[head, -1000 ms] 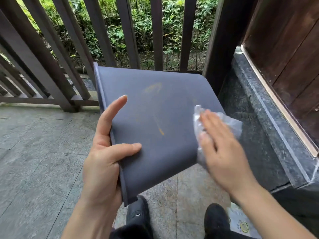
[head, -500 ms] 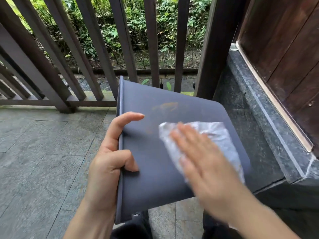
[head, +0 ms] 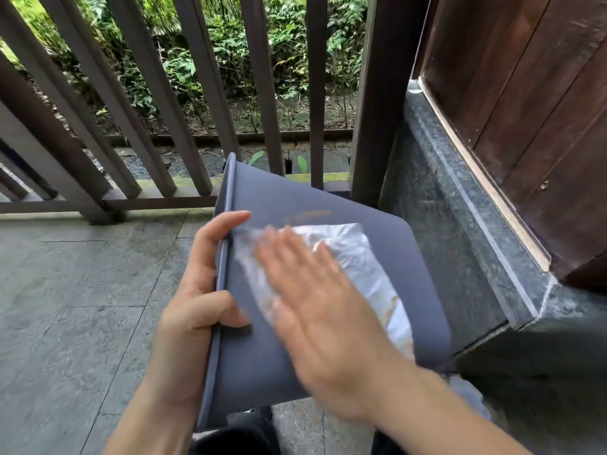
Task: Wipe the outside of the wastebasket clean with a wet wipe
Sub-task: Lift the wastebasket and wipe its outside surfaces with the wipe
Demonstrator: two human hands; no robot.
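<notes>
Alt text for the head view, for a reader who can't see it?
A person's right hand presses a wet wipe flat against a grey wastebasket, while the left hand grips its rim. An orange smear shows above the wipe.

You hold a matt, smooth plastic wastebasket (head: 328,205) under a thin, crinkled, glossy wet wipe (head: 358,254). Around you are rough grey stone floor tiles (head: 65,307), dark wooden railings (head: 147,93) and a polished speckled stone ledge (head: 460,208).
</notes>
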